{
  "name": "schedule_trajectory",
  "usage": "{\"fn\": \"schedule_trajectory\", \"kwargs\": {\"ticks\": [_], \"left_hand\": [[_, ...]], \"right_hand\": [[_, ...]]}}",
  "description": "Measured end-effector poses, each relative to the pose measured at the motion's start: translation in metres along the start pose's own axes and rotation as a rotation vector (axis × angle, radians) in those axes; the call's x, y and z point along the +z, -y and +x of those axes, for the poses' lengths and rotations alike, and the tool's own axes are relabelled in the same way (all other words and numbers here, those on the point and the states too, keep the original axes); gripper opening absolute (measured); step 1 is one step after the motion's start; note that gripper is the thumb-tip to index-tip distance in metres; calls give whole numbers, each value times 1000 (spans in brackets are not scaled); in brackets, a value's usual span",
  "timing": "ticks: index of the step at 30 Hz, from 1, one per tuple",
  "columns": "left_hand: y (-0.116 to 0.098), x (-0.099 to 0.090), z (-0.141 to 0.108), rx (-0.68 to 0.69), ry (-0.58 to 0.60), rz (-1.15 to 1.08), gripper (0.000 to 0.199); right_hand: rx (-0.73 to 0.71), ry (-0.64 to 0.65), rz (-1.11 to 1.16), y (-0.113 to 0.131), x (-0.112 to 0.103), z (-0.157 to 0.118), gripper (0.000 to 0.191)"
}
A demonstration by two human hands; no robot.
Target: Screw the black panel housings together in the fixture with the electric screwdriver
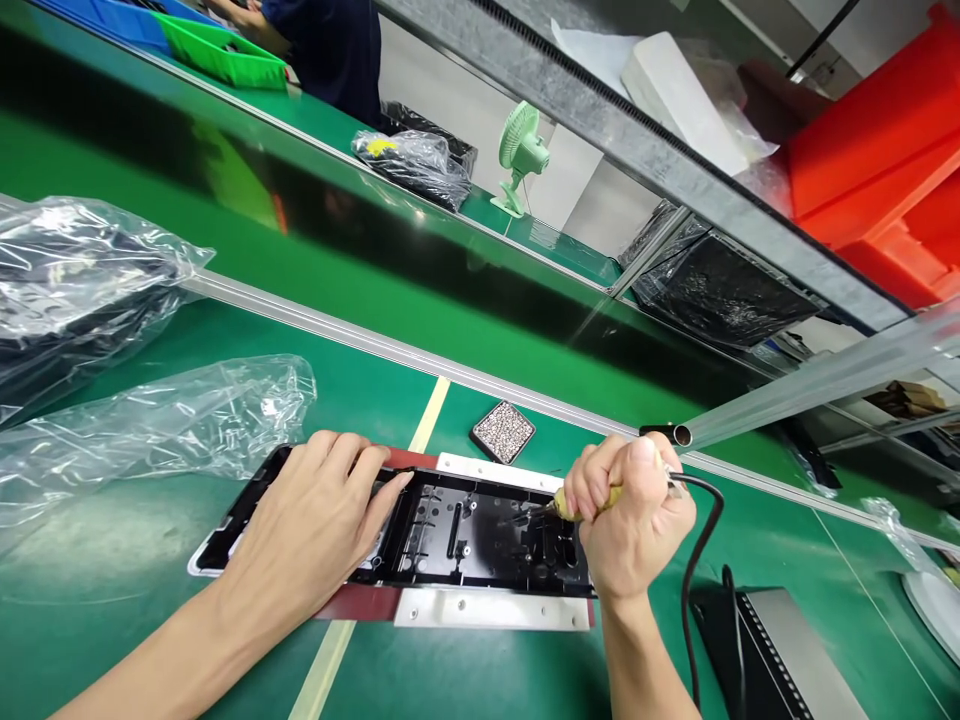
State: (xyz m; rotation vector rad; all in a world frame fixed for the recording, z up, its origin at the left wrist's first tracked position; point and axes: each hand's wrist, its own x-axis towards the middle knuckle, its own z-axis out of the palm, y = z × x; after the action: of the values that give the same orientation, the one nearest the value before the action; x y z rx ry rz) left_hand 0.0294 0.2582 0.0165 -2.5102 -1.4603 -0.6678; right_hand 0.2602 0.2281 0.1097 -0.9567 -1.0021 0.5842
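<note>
Black plastic forms the case [480, 545], lying open side up on the worktop [420, 670] in front of the person, its long axis running left to right and dipping slightly rightward.

The right hand [630, 510] is clenched around the yellow handle of a corded tool [570, 504]. It sits just above the case's right end, with the tool pointing leftward and down into the interior, roughly along the long axis. The right hand is thus the nearer one to the tool's tip; whether that tip touches plastic, I cannot tell. The left hand [319, 510] lies palm down across the case's left part, thumb toward the far rim; whether its fingers grip the edge is hidden.

Counted: one case, one tool, one black cord [696, 560] coming from it, and one red board [360, 603] showing at both long sides of the case. Two white bars [491, 610] flank the case, one along the far side, one along the near. One speckled pad [504, 432] lies just beyond the far bar, and one grey box [795, 650] stands to the right.
</note>
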Motion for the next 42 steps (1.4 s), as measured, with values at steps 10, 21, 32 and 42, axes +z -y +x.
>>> {"fn": "schedule_trajectory", "kwargs": {"ticks": [10,21,32,42], "left_hand": [[0,1,-1,3,1,37,27],[-1,2,-1,3,4,48,28],[-1,3,-4,-11,44,51,30],[-1,3,-4,-5,43,61,30]], "right_hand": [[-12,-19,10,-1,-2,-5,38],[-5,-26,-7,-1,-2,-6,40],[-36,-11,-10,1,-1,-6,41],[-18,-20,13,0,-1,-8,40]]}}
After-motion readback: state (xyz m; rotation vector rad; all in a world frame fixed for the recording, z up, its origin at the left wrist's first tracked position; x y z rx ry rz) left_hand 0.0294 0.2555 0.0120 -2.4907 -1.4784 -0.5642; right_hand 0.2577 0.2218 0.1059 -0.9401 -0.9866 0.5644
